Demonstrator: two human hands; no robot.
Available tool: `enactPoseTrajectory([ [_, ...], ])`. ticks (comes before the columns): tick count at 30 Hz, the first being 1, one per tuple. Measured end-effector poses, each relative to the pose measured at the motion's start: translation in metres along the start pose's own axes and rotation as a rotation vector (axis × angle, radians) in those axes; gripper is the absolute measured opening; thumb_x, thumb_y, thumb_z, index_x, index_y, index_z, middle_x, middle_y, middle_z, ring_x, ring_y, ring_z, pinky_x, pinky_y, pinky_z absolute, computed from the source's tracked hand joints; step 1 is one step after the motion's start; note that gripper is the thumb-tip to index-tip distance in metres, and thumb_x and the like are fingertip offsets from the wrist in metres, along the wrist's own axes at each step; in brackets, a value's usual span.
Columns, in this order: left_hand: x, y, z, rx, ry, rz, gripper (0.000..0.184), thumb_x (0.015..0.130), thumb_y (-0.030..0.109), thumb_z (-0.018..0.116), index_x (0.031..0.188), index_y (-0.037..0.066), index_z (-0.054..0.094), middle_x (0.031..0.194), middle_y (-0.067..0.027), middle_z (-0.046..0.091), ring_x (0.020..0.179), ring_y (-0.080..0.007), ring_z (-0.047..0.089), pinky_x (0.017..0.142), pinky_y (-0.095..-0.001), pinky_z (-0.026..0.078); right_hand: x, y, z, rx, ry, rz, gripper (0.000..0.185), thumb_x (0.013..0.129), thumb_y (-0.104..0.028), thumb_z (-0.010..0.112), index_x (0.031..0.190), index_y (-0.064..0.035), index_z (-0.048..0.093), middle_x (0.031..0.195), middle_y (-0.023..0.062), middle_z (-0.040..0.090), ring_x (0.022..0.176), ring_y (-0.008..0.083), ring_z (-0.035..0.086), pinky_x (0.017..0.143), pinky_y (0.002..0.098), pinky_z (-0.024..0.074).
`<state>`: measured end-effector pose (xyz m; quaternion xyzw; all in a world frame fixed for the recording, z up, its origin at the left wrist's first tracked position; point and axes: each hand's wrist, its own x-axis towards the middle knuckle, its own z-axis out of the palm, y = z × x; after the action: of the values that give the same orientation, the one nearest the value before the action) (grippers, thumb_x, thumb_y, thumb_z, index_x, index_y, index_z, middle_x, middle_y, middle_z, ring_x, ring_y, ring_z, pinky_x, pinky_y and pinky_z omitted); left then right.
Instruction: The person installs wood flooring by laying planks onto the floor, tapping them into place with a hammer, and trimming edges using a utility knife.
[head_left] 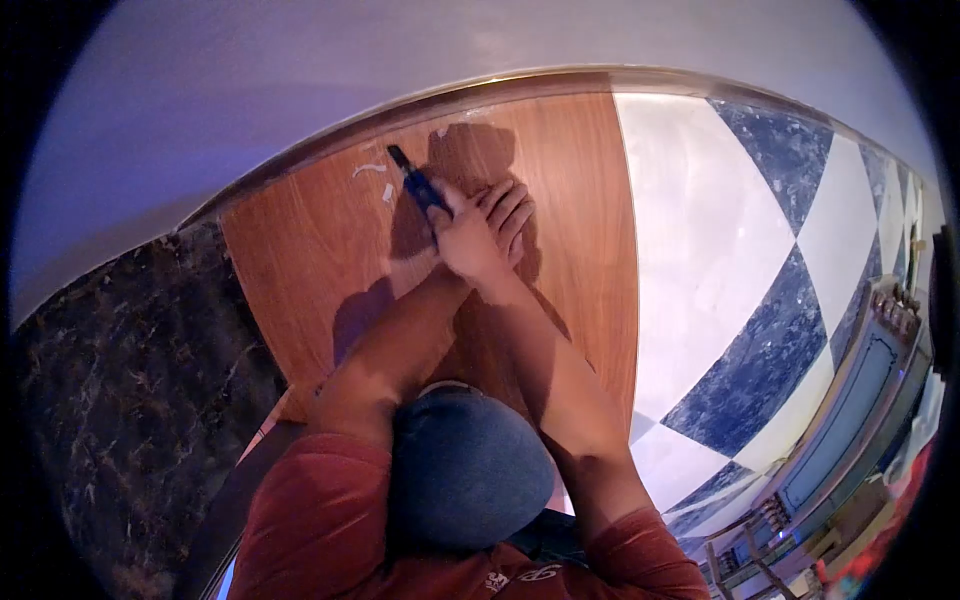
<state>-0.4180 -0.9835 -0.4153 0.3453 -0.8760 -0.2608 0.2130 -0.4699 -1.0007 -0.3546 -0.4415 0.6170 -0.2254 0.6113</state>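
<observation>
My right hand (467, 238) is closed around a dark blue tool (418, 187) with a black end, shaped like a utility knife. Its black end points up and left, away from my body; no blade can be made out. My forearms cross, the right wrist lying over the left. Beyond it, my left hand (512, 212) rests on the brown wood-grain panel (575, 200), fingers stretched out and holding nothing. Pale thin scraps (388, 192) and a curled strip (370, 169) lie on the panel left of the tool.
A pale wall (300, 90) with a brown skirting edge bounds the panel at the far side. Dark marbled flooring (130, 400) lies left; blue and white diamond tiles (750, 360) lie right. My denim-covered knee (470, 470) rises close in front. Furniture (850, 400) stands far right.
</observation>
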Motion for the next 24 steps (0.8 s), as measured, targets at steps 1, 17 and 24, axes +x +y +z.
enactPoseTrajectory([
  [1, 0.005, 0.005, -0.011, 0.081, 0.004, 0.035, 0.07, 0.088, 0.028, 0.056, 0.155, 0.011, 0.048, 0.162, -0.0106, 0.046, 0.152, -0.0344, 0.04, 0.126, -0.0478, 0.03, -0.003, 0.004, 0.002, -0.002, 0.001, 0.0, 0.062, 0.111, -0.037, 0.044, 0.161, 0.0001, 0.034, 0.156, 0.0293, 0.048, 0.141, 0.0434, 0.051, 0.11, 0.0482, 0.046],
  [17, 0.01, 0.011, -0.008, -0.324, 0.12, -0.044, 0.057, 0.082, 0.017, 0.066, 0.138, 0.011, 0.062, 0.154, -0.0097, 0.054, 0.148, -0.0317, 0.043, 0.122, -0.0536, 0.032, -0.081, -0.041, -0.004, 0.398, 0.325, -0.158, 0.042, 0.104, -0.014, 0.058, 0.143, 0.0012, 0.055, 0.118, 0.019, 0.068, 0.107, 0.0332, 0.067, 0.102, 0.0418, 0.0506],
  [24, 0.016, 0.024, -0.046, 0.12, -0.005, 0.081, 0.056, 0.087, 0.02, 0.065, 0.142, 0.009, 0.054, 0.155, -0.0142, 0.049, 0.143, -0.0364, 0.047, 0.117, -0.0544, 0.036, -0.215, 0.091, -0.03, 0.743, 0.501, 0.176, 0.034, 0.108, -0.012, 0.058, 0.142, -0.0058, 0.054, 0.12, 0.0064, 0.067, 0.104, 0.0183, 0.065, 0.094, 0.0319, 0.0518],
])
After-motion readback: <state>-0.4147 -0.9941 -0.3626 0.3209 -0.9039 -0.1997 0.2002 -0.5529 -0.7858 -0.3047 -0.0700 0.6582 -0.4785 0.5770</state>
